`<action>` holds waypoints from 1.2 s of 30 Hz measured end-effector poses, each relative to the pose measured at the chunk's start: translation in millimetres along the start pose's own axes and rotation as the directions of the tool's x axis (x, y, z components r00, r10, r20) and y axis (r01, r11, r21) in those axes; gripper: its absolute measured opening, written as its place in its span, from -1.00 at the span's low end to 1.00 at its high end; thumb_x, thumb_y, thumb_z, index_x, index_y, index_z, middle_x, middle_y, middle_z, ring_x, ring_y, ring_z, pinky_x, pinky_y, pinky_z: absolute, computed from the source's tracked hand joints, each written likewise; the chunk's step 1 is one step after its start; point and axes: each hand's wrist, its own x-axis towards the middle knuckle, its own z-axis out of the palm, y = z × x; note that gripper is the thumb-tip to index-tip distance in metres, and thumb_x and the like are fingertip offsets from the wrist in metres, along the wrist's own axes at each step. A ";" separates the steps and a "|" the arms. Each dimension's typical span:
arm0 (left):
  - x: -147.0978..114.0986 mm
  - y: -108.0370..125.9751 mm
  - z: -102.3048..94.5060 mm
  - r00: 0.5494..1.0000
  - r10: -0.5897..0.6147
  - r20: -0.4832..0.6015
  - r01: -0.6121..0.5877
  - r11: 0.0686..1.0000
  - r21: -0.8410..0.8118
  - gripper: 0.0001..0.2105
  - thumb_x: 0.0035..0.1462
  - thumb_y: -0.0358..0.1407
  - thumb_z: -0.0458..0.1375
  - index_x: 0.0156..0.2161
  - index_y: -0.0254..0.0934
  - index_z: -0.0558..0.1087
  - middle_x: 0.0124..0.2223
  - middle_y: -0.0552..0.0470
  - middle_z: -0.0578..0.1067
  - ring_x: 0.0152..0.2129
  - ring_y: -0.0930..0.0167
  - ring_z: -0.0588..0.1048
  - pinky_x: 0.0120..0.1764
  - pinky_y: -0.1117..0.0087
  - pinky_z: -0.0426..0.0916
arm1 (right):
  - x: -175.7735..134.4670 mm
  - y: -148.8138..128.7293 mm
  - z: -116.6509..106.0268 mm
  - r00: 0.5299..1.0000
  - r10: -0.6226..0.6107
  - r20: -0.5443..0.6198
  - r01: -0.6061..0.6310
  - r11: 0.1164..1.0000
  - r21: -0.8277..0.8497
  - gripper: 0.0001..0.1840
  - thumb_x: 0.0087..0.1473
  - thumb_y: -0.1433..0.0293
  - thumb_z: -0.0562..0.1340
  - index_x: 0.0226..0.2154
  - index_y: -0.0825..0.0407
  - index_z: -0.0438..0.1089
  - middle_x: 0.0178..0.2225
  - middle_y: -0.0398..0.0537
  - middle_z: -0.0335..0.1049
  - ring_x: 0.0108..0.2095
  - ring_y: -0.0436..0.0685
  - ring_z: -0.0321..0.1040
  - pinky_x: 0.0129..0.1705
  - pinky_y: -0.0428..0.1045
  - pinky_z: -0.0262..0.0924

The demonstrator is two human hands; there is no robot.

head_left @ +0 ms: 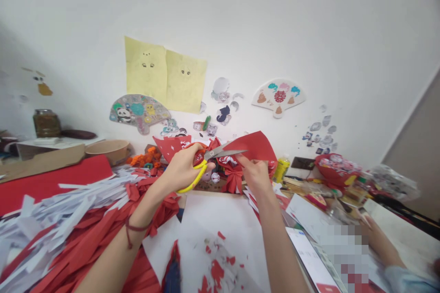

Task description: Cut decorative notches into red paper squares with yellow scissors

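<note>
Head view: left hand (187, 165) curls closed round half-open yellow-handled scissors (212, 153); right hand (256, 175) pinches red paper (253, 143). Clean cutting needs taut paper, right hand clear.

Yellow sheets (147, 78) on wall (220, 18) — panda fan (132, 112) below; jar (47, 124) far left — yellow bottle (281, 169) toward right.

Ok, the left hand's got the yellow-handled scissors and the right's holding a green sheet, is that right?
Not quite: the head view shows the sheet in the right hand is red, not green. The left hand does hold the yellow-handled scissors.
</note>
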 end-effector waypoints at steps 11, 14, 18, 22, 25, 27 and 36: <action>-0.3 -0.3 1.2 1.000 -0.001 0.000 0.001 1.000 -0.020 -0.80 0.04 -0.17 0.14 -0.23 -0.18 0.31 -0.36 0.10 0.46 -0.44 0.38 0.39 -0.39 0.43 0.17 | 1.3 7.6 3.0 1.000 -0.006 0.001 0.006 0.995 0.101 -0.69 -0.23 0.27 0.44 -0.68 0.02 0.34 -0.72 -0.25 0.22 -0.60 0.02 0.21 -0.46 -0.03 0.26; 0.0 -0.3 2.8 1.000 -0.007 -0.009 0.006 1.000 -0.020 -0.79 0.04 -0.16 0.13 -0.25 -0.20 0.30 -0.38 0.11 0.44 -0.46 0.39 0.37 -0.40 0.44 0.16 | -1.4 1.4 10.8 0.992 -0.115 0.060 0.092 0.952 0.292 -0.79 -0.18 0.34 0.42 -0.42 0.05 0.47 -0.46 -0.17 0.48 -0.39 0.07 0.40 -0.17 0.02 0.35; 0.9 -0.8 6.6 1.000 0.002 -0.025 -0.003 0.999 -0.042 -0.78 0.07 -0.13 0.11 -0.26 -0.22 0.29 -0.40 0.12 0.41 -0.49 0.42 0.34 -0.41 0.45 0.14 | -5.2 -7.0 21.6 0.982 -0.168 0.083 0.110 0.874 0.473 -0.62 -0.16 0.38 0.40 -0.19 0.01 0.45 -0.25 -0.10 0.54 -0.17 0.13 0.46 0.06 0.12 0.28; 1.4 0.1 9.9 1.000 0.002 -0.031 -0.005 0.997 -0.081 -0.78 0.09 -0.12 0.10 -0.28 -0.23 0.29 -0.45 0.15 0.35 -0.52 0.45 0.31 -0.41 0.46 0.13 | -7.3 -8.2 27.7 0.990 -0.130 0.064 0.075 0.839 0.538 -0.52 -0.17 0.41 0.41 -0.11 -0.02 0.43 -0.18 -0.08 0.54 -0.16 0.14 0.48 0.05 0.12 0.31; 1.6 1.6 11.3 0.999 -0.012 -0.047 0.006 0.993 -0.119 -0.77 0.10 -0.11 0.10 -0.29 -0.24 0.28 -0.46 0.16 0.33 -0.53 0.47 0.27 -0.42 0.47 0.11 | -9.1 -8.3 31.0 0.992 -0.116 0.039 0.074 0.824 0.561 -0.50 -0.19 0.40 0.42 -0.11 -0.02 0.43 -0.17 -0.08 0.54 -0.16 0.15 0.48 0.03 0.11 0.34; 1.8 2.7 11.8 0.998 -0.024 -0.064 0.016 0.992 -0.126 -0.75 0.11 -0.08 0.10 -0.30 -0.25 0.28 -0.47 0.17 0.31 -0.54 0.49 0.25 -0.42 0.47 0.10 | -10.5 -8.5 33.4 0.994 -0.107 0.028 0.072 0.816 0.573 -0.50 -0.20 0.40 0.43 -0.12 0.00 0.43 -0.17 -0.08 0.54 -0.16 0.14 0.48 0.02 0.11 0.36; 1.8 8.1 16.9 0.996 -0.056 -0.074 0.037 0.971 -0.235 -0.81 0.11 -0.16 0.09 -0.37 -0.24 0.24 -0.54 0.21 0.22 -0.57 0.51 0.20 -0.45 0.48 0.08 | -14.8 -6.5 44.0 0.996 -0.090 -0.011 0.077 0.768 0.635 -0.58 -0.17 0.45 0.42 -0.17 -0.02 0.45 -0.24 -0.15 0.54 -0.17 0.07 0.48 0.03 0.07 0.36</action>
